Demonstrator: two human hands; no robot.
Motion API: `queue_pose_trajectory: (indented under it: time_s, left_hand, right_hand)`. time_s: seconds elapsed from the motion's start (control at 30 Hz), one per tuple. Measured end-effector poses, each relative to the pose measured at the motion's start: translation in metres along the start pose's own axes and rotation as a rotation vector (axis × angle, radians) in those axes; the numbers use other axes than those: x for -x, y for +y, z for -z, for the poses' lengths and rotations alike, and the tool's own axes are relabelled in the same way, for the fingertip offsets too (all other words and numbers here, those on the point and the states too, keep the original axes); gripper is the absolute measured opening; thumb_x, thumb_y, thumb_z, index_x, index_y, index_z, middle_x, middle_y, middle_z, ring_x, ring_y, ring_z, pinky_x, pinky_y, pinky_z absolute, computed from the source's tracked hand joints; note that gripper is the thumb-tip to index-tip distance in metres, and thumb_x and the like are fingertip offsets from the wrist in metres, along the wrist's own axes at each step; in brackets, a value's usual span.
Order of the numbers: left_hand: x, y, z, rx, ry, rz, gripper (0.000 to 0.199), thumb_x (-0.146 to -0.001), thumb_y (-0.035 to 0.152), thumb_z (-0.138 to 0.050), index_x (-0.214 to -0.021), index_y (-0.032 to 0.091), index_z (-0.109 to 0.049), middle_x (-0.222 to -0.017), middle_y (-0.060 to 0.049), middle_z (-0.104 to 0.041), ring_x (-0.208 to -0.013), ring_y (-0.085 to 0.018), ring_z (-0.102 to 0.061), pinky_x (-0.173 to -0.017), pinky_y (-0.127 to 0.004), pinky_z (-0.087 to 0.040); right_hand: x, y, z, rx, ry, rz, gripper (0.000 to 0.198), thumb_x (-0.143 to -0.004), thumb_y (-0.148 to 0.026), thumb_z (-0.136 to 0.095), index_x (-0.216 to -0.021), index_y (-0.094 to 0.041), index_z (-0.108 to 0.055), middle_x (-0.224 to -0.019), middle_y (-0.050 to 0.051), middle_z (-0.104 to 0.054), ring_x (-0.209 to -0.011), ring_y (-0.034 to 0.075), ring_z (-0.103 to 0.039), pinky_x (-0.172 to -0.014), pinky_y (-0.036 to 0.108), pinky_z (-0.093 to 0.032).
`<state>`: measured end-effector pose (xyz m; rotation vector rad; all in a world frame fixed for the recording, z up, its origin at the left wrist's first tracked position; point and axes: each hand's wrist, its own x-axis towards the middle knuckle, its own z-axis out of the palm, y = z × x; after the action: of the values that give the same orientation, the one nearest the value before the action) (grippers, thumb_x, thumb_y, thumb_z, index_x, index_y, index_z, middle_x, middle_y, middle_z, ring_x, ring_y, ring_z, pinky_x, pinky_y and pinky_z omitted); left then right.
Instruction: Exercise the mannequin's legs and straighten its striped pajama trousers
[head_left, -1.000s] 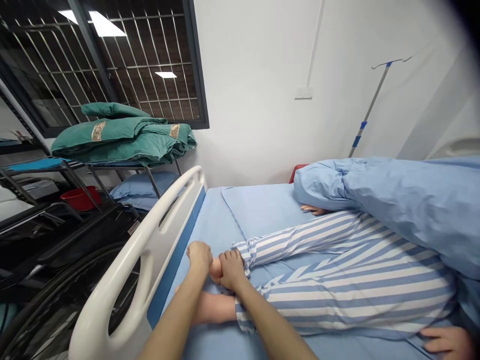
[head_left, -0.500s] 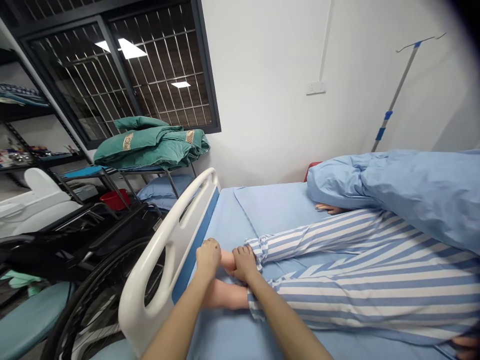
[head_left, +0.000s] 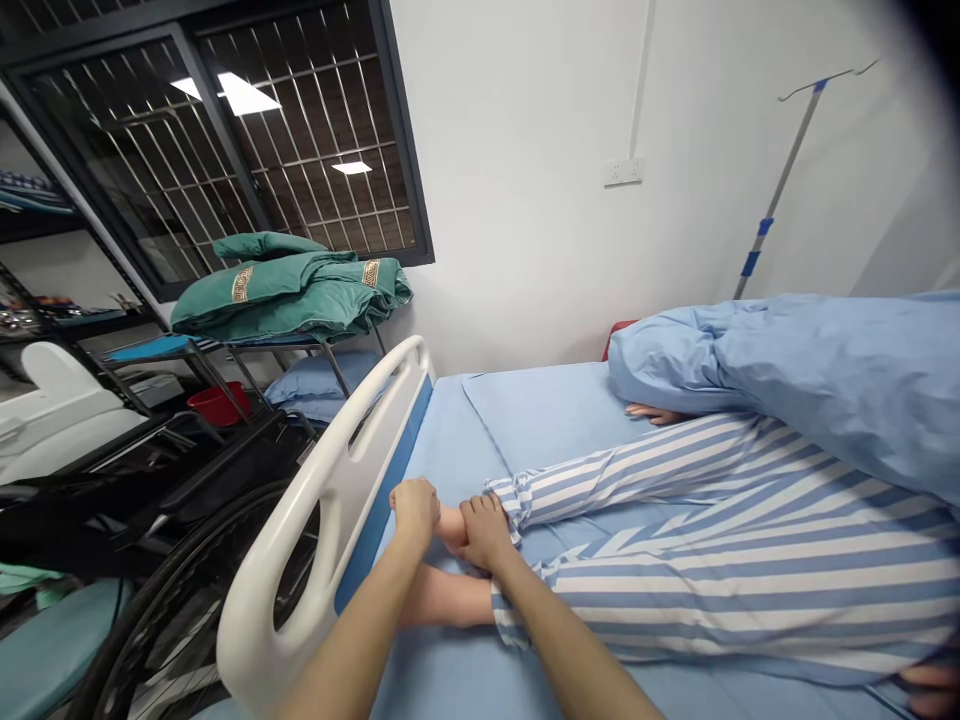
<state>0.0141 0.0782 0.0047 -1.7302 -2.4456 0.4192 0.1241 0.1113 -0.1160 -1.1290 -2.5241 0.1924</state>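
Observation:
A figure in blue-and-white striped pajama trousers (head_left: 675, 580) lies on the bed, legs toward the footboard; I cannot tell whether it is a person or a manikin. My left hand (head_left: 415, 505) is closed around the far foot, whose toes it hides. On the same leg, my right hand (head_left: 485, 530) wraps the far ankle (head_left: 451, 527), just below the trouser cuff. The near lower leg (head_left: 454, 598) rests on the sheet under my forearms, which hide its foot.
A white footboard (head_left: 247, 620) stands close left of my left hand. Beyond it are a wheelchair (head_left: 195, 560) and a green folded quilt (head_left: 292, 295). A blue quilt (head_left: 810, 370) covers the figure's upper part. An IV pole (head_left: 780, 190) stands behind the bed.
The view has shifted slightly, so the room sits a little further left. Both hands keep their hold on the far foot and ankle, with little visible movement.

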Motion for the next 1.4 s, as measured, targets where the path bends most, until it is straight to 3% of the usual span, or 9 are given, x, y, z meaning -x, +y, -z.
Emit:
queue_pose_trajectory:
  time_s: [0.1, 0.3, 0.47, 0.8, 0.93, 1.03, 1.17, 1.27, 1.4]
  left_hand:
    - [-0.005, 0.006, -0.007, -0.011, -0.018, -0.009, 0.026, -0.069, 0.008, -0.042, -0.076, 0.006, -0.068, -0.069, -0.016, -0.063, -0.066, -0.026, -0.062, -0.055, -0.035, -0.044]
    - [0.0, 0.008, -0.009, -0.002, 0.04, -0.041, 0.032, -0.075, 0.016, -0.038, -0.084, 0.004, -0.066, -0.081, -0.022, -0.061, -0.081, -0.031, -0.06, -0.058, -0.038, -0.044]
    - [0.006, 0.001, -0.007, 0.078, 0.095, -0.064, 0.031, -0.076, 0.02, -0.038, -0.086, 0.007, -0.064, -0.082, -0.018, -0.063, -0.083, -0.026, -0.06, -0.065, -0.032, -0.045]
    - [0.021, -0.015, -0.011, 0.223, 0.161, 0.094, 0.037, -0.081, 0.021, -0.029, -0.106, 0.01, -0.054, -0.092, -0.016, -0.061, -0.083, -0.024, -0.06, -0.069, -0.034, -0.044]
    - [0.043, -0.032, -0.015, 0.305, 0.174, -0.035, 0.041, -0.078, 0.025, -0.038, -0.118, 0.02, -0.048, -0.106, -0.01, -0.059, -0.086, -0.02, -0.059, -0.074, -0.031, -0.043]
    - [0.068, -0.042, -0.029, 0.461, 0.208, -0.128, 0.042, -0.08, 0.022, -0.036, -0.12, 0.022, -0.047, -0.105, -0.006, -0.061, -0.091, -0.018, -0.058, -0.079, -0.028, -0.041]
    - [0.091, -0.041, -0.048, 0.562, 0.369, -0.009, 0.032, -0.081, 0.016, -0.032, -0.098, 0.019, -0.058, -0.099, -0.005, -0.063, -0.091, -0.015, -0.057, -0.081, -0.025, -0.039]
    - [0.096, -0.034, -0.051, 0.53, 0.413, 0.105, 0.026, -0.079, 0.016, -0.035, -0.09, 0.019, -0.058, -0.093, -0.004, -0.064, -0.084, -0.016, -0.058, -0.075, -0.025, -0.039]
    - [0.102, -0.029, -0.049, 0.481, 0.407, 0.172, 0.022, -0.08, 0.021, -0.037, -0.09, 0.021, -0.056, -0.092, -0.003, -0.063, -0.078, -0.015, -0.059, -0.065, -0.025, -0.038]
  right_hand:
    - [0.0, 0.001, -0.001, -0.012, 0.004, 0.008, 0.052, -0.057, -0.048, -0.065, -0.096, -0.018, -0.05, -0.097, 0.008, -0.053, -0.096, 0.024, -0.043, -0.099, 0.04, -0.015]
    - [-0.001, 0.0, 0.0, -0.012, 0.008, 0.009, 0.052, -0.056, -0.047, -0.065, -0.096, -0.017, -0.051, -0.096, 0.008, -0.054, -0.095, 0.024, -0.044, -0.1, 0.04, -0.014]
    - [0.0, 0.0, 0.002, -0.008, -0.009, 0.006, 0.052, -0.056, -0.046, -0.066, -0.097, -0.017, -0.05, -0.097, 0.008, -0.053, -0.096, 0.025, -0.043, -0.099, 0.04, -0.014]
    - [0.0, -0.001, 0.003, 0.013, -0.021, 0.005, 0.053, -0.055, -0.042, -0.067, -0.098, -0.017, -0.05, -0.098, 0.008, -0.053, -0.097, 0.024, -0.043, -0.099, 0.039, -0.016]
    - [-0.001, -0.002, 0.007, 0.001, -0.033, 0.005, 0.054, -0.055, -0.044, -0.067, -0.099, -0.017, -0.051, -0.098, 0.008, -0.054, -0.098, 0.025, -0.044, -0.099, 0.04, -0.017]
    - [0.001, -0.007, 0.014, -0.008, -0.046, -0.004, 0.052, -0.056, -0.042, -0.065, -0.099, -0.016, -0.052, -0.099, 0.009, -0.055, -0.098, 0.026, -0.044, -0.1, 0.04, -0.016]
    - [0.015, -0.024, 0.022, -0.005, -0.013, -0.058, 0.052, -0.066, -0.034, -0.057, -0.111, -0.011, -0.048, -0.114, 0.016, -0.05, -0.111, 0.03, -0.038, -0.101, 0.043, -0.013]
    - [0.034, -0.042, 0.031, -0.029, 0.022, -0.095, 0.052, -0.071, -0.024, -0.048, -0.121, -0.009, -0.041, -0.126, 0.018, -0.041, -0.119, 0.031, -0.03, -0.098, 0.043, -0.02]
    - [0.056, -0.052, 0.043, -0.127, -0.042, -0.004, 0.037, -0.073, -0.024, -0.043, -0.109, -0.015, -0.05, -0.112, 0.013, -0.053, -0.104, 0.026, -0.046, -0.087, 0.036, -0.035]
